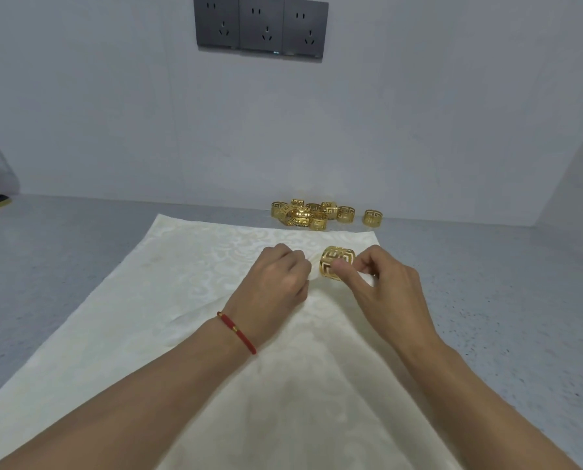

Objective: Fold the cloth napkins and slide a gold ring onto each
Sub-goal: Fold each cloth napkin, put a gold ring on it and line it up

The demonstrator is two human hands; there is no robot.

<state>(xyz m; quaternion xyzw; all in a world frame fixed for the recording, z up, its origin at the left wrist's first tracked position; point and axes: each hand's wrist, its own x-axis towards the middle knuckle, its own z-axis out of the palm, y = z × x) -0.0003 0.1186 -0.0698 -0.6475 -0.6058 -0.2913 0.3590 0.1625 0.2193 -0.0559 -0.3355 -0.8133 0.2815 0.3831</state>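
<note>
Pinching a gold ring [336, 266] between thumb and fingers, the right hand [381, 293] holds it on edge with its opening turned left toward the other hand, presumably so cloth can be fed straight through; the left hand [276, 283] has its fingers curled round a bunched tip of the cream napkin [188, 300], which shows as a small pale point just left of the ring, touching or nearly touching its rim; gathering the fabric narrow looks like the way to get it through the band. Most of the napkin lies spread flat on the grey table [63, 239], running from near the body to the far side under both forearms; whether it has been folded I cannot tell. A pile of spare rings [312, 214] waits beyond the napkin's far edge, near the wall.
</note>
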